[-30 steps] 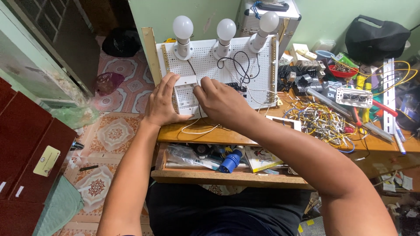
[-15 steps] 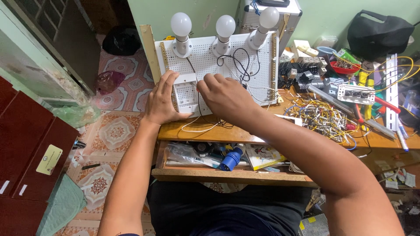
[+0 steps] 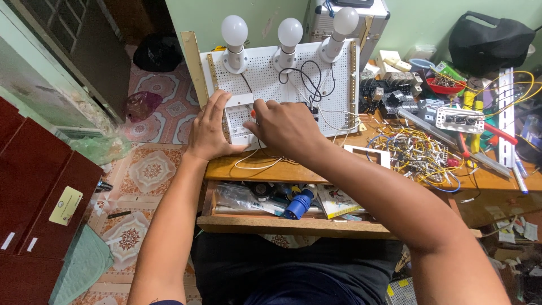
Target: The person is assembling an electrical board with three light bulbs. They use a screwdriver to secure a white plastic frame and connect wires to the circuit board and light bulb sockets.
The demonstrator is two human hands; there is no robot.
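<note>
A white perforated board [image 3: 339,101] leans on the wooden desk [image 3: 316,169] with three white bulbs in sockets along its top: left bulb [image 3: 235,31], middle bulb [image 3: 290,33], right bulb [image 3: 345,21]. Black and white wires [image 3: 307,79] loop across the board. My left hand [image 3: 210,127] presses flat against a white switch box [image 3: 240,116] at the board's lower left. My right hand [image 3: 285,127] is closed around a small tool with a red tip [image 3: 252,113], its end at the box. The tool's shaft is hidden by my fingers.
An open drawer [image 3: 293,226] below the desk edge holds a blue plug [image 3: 298,204], papers and bags. A white frame plate [image 3: 367,155], a tangle of cut wires [image 3: 418,152], screwdrivers [image 3: 497,133] and a black bag [image 3: 491,39] fill the right side. Dark red cabinets [image 3: 34,197] stand left.
My right hand has shifted slightly left along the switch box, and the tool's red tip now shows. The left hand stays pressed on the box.
</note>
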